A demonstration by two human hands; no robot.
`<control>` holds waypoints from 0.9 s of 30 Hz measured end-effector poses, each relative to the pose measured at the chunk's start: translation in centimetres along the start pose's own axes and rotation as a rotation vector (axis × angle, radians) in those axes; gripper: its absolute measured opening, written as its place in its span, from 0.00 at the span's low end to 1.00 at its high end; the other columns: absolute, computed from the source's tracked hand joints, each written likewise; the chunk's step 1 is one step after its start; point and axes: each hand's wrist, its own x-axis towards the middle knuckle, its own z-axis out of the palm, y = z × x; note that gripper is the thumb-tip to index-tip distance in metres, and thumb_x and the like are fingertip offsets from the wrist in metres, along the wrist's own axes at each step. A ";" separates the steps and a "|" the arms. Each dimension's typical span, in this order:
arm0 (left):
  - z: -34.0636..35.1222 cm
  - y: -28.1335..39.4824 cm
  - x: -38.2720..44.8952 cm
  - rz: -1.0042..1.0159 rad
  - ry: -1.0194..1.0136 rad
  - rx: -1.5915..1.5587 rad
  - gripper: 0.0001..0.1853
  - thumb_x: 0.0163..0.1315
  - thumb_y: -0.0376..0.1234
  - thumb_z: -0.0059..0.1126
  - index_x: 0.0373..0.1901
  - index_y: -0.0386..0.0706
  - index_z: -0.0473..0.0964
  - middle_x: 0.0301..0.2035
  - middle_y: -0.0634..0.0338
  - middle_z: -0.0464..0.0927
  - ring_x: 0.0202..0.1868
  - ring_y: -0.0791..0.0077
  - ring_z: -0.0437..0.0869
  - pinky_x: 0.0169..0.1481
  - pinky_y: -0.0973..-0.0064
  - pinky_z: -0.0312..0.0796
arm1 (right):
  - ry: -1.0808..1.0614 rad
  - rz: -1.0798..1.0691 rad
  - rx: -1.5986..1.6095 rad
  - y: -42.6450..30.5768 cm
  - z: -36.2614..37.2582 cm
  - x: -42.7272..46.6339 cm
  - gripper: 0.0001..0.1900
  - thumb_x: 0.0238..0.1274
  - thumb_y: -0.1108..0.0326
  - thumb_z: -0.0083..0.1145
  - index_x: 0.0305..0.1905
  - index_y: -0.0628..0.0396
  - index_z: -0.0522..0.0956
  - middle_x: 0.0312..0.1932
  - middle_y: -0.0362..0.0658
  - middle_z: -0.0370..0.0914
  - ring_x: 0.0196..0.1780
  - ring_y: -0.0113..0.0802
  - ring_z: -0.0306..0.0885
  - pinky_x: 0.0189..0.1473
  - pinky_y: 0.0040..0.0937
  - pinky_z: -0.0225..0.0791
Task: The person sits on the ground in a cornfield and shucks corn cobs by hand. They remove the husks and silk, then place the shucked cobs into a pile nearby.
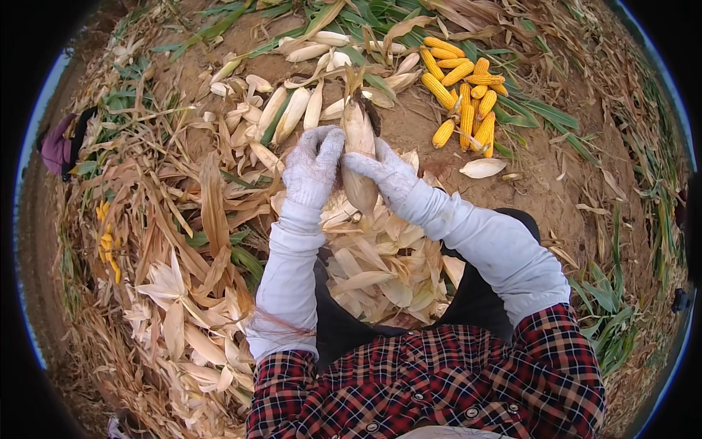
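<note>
An ear of corn still in its pale, dry husk (pixel 360 159) is held before me, its tip with dark silk pointing away. My right hand (pixel 386 170), in a white knit glove, grips it from the right, thumb laid across the husk. On the other side my left hand (pixel 315 162), gloved alike, has its curled fingers against the ear; the fingertips are partly hidden. Between my legs, below the ear, lies a heap of stripped husks (pixel 378 269). Beyond my hands several unhusked ears (pixel 293 115) are strewn on the soil.
Bare yellow cobs with kernels (pixel 466 99) are piled at the far right, with one husked ear (pixel 483 168) near them. Dry stalks and leaves (pixel 214 214) cover the left. More yellow ears (pixel 108 241) lie there, and a purple garment (pixel 56 145) shows at the far left.
</note>
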 end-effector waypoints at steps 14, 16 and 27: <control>-0.8 -0.5 0.3 -0.020 -0.120 0.320 0.26 0.62 0.48 0.66 0.50 0.36 0.84 0.41 0.44 0.88 0.45 0.53 0.90 0.54 0.62 0.79 | 0.089 -0.067 -0.442 0.8 -0.7 -0.1 0.52 0.55 0.38 0.73 0.72 0.66 0.62 0.61 0.60 0.80 0.63 0.46 0.81 0.64 0.37 0.72; -1.1 -1.0 0.3 0.038 -0.103 0.304 0.24 0.63 0.48 0.65 0.49 0.37 0.85 0.41 0.44 0.88 0.45 0.51 0.90 0.55 0.61 0.79 | 0.102 -0.025 -0.574 0.0 -0.3 -0.4 0.52 0.56 0.38 0.73 0.73 0.67 0.61 0.61 0.62 0.79 0.64 0.49 0.81 0.65 0.38 0.71; -0.5 -1.7 0.5 -0.105 -0.022 -0.080 0.14 0.66 0.38 0.66 0.41 0.34 0.84 0.32 0.52 0.85 0.35 0.67 0.85 0.45 0.69 0.77 | -0.054 -0.010 0.188 -0.8 1.7 -0.2 0.43 0.61 0.52 0.74 0.72 0.64 0.66 0.65 0.51 0.77 0.65 0.38 0.78 0.68 0.35 0.70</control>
